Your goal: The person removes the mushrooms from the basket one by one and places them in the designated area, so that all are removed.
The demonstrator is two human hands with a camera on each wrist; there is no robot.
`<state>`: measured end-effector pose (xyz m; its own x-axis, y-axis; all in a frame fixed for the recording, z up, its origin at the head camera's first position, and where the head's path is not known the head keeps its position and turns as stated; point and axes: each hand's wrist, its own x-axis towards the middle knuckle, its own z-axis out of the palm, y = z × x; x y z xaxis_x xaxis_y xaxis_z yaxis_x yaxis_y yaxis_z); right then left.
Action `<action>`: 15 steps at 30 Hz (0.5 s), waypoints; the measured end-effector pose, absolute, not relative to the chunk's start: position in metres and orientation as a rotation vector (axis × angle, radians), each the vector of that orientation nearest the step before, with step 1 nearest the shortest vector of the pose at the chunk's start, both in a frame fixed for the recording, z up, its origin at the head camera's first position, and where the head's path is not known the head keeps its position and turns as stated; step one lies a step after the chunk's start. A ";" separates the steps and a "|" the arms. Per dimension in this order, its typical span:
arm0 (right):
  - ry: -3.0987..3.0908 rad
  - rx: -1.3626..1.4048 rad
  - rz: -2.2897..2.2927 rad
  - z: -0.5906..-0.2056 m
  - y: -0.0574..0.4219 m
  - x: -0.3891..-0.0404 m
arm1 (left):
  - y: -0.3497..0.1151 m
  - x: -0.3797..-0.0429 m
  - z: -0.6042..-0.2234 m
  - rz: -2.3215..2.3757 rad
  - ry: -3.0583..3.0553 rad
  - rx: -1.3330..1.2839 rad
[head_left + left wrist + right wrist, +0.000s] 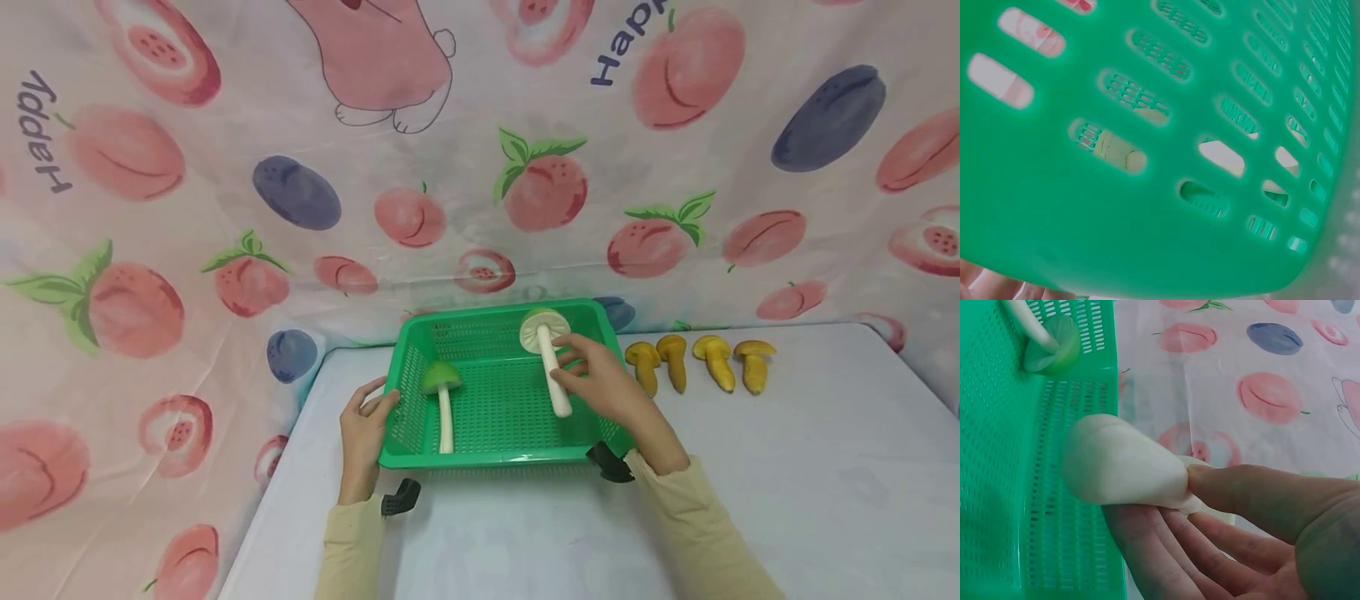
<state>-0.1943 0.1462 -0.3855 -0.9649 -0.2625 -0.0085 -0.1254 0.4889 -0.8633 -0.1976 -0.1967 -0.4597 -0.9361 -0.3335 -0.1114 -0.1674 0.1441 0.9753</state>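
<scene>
White and slim, the mushroom (552, 375) is pinched by its stem between the thumb and fingers of my right hand (600, 385), closed only as far as the stem's thickness; its long axis runs mostly away from me, cap at the far end with the pale underside showing, foot toward me and slightly right; my left hand (363, 432) grips the basket (487, 459) at its left rim, thumb at the edge, so of my two hands the right is the nearer. That mushroom is over the basket's right half, just left of my right hand; how much gap is under its foot I cannot tell. Leftward, a green-capped one (442, 379) rests inside by the left wall, stem toward me, roughly parallel; to the basket's right, beyond my right hand, four yellow ones (717, 371) lie in a row on the desk (825, 467).
</scene>
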 end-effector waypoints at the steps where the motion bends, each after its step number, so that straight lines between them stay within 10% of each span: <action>1: 2.596 -0.341 -1.478 -0.385 0.148 -0.193 | -0.197 -0.197 -0.460 -1.911 -2.272 0.501; 15: 2.713 -0.396 -1.444 -0.388 0.168 -0.181 | -0.197 -0.198 -0.461 -1.903 -2.271 0.500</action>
<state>-0.1814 0.1685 -0.3878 -0.9665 -0.2435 0.0815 -0.2035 0.5331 -0.8212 -0.1979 -0.1968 -0.4609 -0.9356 -0.3368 -0.1064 -0.1637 0.1464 0.9756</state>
